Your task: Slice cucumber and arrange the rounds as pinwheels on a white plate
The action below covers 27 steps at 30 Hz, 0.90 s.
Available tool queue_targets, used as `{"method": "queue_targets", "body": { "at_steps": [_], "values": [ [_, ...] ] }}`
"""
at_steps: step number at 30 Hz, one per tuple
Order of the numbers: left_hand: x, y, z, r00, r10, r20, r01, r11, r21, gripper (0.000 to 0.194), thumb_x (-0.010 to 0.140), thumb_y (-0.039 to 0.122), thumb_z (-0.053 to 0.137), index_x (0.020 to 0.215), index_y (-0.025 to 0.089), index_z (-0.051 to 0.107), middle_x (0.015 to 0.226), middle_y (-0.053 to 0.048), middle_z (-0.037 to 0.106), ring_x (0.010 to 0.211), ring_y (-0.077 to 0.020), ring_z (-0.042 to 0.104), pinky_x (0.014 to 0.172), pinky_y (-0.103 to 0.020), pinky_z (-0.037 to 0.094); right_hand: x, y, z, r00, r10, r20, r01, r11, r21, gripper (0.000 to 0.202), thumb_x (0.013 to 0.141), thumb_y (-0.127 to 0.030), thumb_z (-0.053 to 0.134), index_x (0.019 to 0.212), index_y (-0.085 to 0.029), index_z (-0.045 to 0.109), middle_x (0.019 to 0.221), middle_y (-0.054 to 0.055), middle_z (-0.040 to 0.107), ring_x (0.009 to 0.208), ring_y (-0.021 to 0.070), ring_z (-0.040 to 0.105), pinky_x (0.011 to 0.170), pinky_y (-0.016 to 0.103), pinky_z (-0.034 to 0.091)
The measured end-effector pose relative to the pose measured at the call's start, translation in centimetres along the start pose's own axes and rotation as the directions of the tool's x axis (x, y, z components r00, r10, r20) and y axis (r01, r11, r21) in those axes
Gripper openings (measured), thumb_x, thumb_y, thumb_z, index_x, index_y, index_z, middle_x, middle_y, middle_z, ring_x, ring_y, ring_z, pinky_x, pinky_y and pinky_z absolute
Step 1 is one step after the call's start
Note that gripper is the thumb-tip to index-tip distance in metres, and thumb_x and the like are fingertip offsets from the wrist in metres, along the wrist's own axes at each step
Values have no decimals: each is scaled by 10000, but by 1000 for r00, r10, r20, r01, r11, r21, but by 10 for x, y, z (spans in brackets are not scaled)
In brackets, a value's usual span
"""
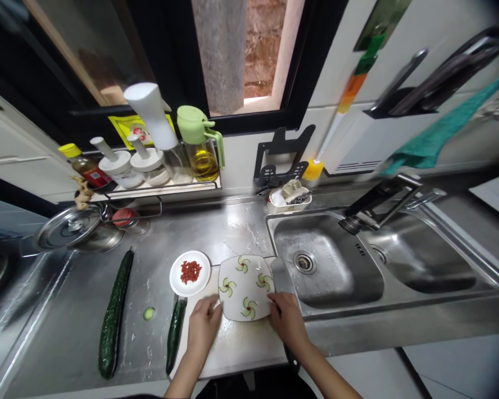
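Note:
A squarish white plate bears several small pinwheels of green cucumber slices with red bits at their centres. My left hand has its fingers closed on the plate's left edge. On the opposite edge, my right hand pinches the rim. Beneath the plate is a pale cutting board. A knife lies along the board's right side, partly hidden by my right hand. Left of the plate sit a small white dish of chopped red pieces and a cut cucumber.
A whole cucumber and a cucumber end lie on the steel counter. A double sink with a black faucet is at right. Behind stand a rack of seasonings with an oil jug, and a lidded pot.

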<state>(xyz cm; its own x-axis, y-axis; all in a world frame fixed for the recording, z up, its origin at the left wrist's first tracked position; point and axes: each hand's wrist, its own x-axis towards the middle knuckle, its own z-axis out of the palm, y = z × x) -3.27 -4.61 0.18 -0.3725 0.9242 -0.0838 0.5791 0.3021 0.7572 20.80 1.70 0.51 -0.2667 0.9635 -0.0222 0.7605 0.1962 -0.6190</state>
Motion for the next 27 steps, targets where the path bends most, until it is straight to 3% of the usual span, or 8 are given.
{"method": "queue_targets", "body": {
  "at_steps": [3,8,15,20,27],
  "values": [
    [-2,-6,-1,987,-158,7,158,984,-78,387,771,443,550,1000,151,660,741,-53,657,643,-169,582,666,-293,468,5,8,-3,996,86,-29,-87,996,-31,327,772,-186,430,1015,-161,647,898,92,649,867,242,541,825,361,394],
    [-2,-9,12,932,-341,124,362,898,-249,472,719,475,586,1031,124,627,708,-27,655,637,-153,587,676,-272,459,14,14,-1,985,170,-8,-170,984,-60,355,762,-202,395,1012,-147,641,876,89,663,860,236,564,842,362,381],
    [5,-5,32,887,-373,273,458,790,-407,400,652,439,631,937,158,613,502,77,472,457,-96,456,502,-215,384,25,12,3,970,235,67,-231,971,-62,377,766,-202,381,1028,-140,644,877,84,681,855,225,586,865,337,362],
    [9,-7,37,857,-406,317,513,729,-454,381,606,368,649,924,169,582,480,86,462,444,-90,440,480,-201,370,29,11,2,954,290,81,-292,957,7,366,765,-226,385,995,-156,661,879,80,697,837,221,602,849,326,372],
    [10,-7,37,873,-368,321,487,706,-514,348,605,358,647,888,174,565,463,108,390,423,-71,386,468,-194,358,31,14,4,946,317,72,-321,946,51,348,761,-254,381,935,-158,667,830,81,702,785,232,614,800,341,399]
  ]
}}
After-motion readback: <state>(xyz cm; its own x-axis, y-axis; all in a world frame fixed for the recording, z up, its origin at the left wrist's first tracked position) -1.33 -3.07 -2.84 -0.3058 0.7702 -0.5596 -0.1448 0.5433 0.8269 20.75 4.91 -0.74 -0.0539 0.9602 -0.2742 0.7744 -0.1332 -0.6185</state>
